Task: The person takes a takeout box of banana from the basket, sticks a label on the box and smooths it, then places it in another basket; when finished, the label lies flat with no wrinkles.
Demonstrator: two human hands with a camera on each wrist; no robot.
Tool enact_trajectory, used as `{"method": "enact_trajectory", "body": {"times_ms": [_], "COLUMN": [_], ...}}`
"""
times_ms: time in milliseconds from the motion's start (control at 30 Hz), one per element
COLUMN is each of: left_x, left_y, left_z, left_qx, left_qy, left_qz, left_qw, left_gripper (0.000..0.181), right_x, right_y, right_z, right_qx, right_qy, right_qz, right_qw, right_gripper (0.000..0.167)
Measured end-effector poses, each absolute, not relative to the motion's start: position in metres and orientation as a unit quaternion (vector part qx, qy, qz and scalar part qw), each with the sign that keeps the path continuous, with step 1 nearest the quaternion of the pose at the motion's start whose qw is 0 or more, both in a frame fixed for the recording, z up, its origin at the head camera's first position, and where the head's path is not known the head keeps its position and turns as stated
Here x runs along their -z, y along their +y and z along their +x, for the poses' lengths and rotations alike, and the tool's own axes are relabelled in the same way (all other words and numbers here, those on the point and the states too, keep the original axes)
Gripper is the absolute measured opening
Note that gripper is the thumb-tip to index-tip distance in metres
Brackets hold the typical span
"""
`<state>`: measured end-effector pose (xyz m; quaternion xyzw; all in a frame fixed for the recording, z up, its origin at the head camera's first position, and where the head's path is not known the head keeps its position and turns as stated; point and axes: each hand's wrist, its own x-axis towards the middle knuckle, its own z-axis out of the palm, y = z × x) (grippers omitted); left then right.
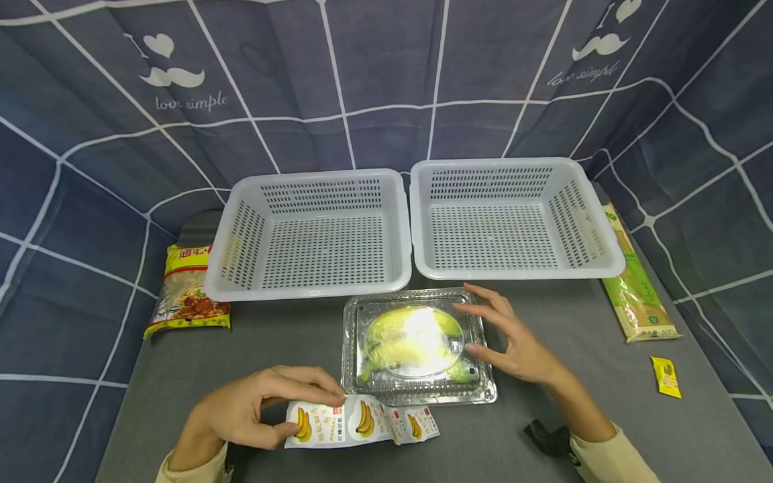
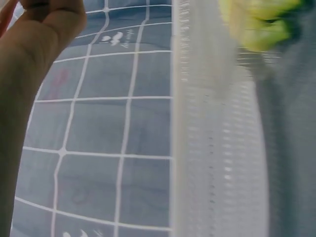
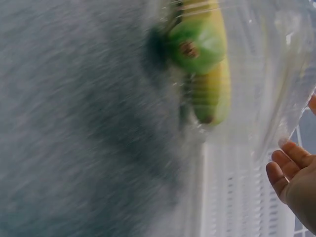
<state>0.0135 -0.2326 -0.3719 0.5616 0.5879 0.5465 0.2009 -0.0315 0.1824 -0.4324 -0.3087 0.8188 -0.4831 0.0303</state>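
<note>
White at lower centre of the head frame: holds a strip (image 1: 329,422) between thumb and fingers of left hand (image 1: 241,406). Just above, shows a clear box (image 1: 465,393) with fruit (image 1: 386,349); spreads right hand (image 1: 521,342) wide at box's right edge, contact unclear. Higher, shows two baskets (image 1: 308,293).

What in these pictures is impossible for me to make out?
- Head view: the middle of the yellow-green fruit, washed out by glare on the clear clamshell box.
- Head view: the fine print on the banana label strip, too small to read.
- Head view: part of the green-and-tan package, hidden by the right basket.
- Left wrist view: the rest of the fruit, cut off by the top edge.
- Right wrist view: the grey cloth's texture, blurred.
</note>
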Motion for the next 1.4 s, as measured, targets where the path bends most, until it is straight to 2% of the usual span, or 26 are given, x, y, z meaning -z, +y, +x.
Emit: {"method": "enact_trajectory", "body": {"times_ms": [233, 467, 533, 700, 833, 933, 1200, 1400], "left_x": [0.345, 0.319, 0.313, 0.31, 0.315, 0.32, 0.327, 0.333], "left_y": [-0.22, -0.203, -0.198, -0.19, -0.189, -0.19, -0.194, -0.199], "left_z": [-0.016, -0.04, -0.048, -0.064, -0.073, -0.078, -0.084, -0.091], "left_qx": [-0.526, -0.527, -0.521, -0.521, -0.53, -0.525, -0.519, -0.518], "left_qy": [0.569, 0.556, 0.559, 0.563, 0.578, 0.595, 0.623, 0.629], "left_qz": [0.605, 0.606, 0.607, 0.599, 0.567, 0.55, 0.515, 0.509], "left_qw": [0.183, 0.215, 0.217, 0.23, 0.251, 0.261, 0.28, 0.278], "left_gripper": [0.074, 0.076, 0.074, 0.068, 0.064, 0.061, 0.056, 0.059], "right_x": [0.42, 0.409, 0.405, 0.401, 0.405, 0.407, 0.405, 0.405], "right_y": [0.169, 0.16, 0.156, 0.142, 0.133, 0.131, 0.13, 0.13], "right_z": [-0.035, -0.036, -0.036, -0.04, -0.041, -0.04, -0.036, -0.038], "right_qx": [0.456, 0.477, 0.512, 0.606, 0.65, 0.664, 0.659, 0.657], "right_qy": [0.827, 0.793, 0.752, 0.612, 0.544, 0.536, 0.573, 0.578], "right_qz": [-0.328, -0.377, -0.412, -0.481, -0.48, -0.459, -0.412, -0.425], "right_qw": [0.028, 0.033, 0.056, 0.164, 0.225, 0.248, 0.26, 0.234], "right_gripper": [0.066, 0.068, 0.069, 0.068, 0.069, 0.07, 0.071, 0.07]}}
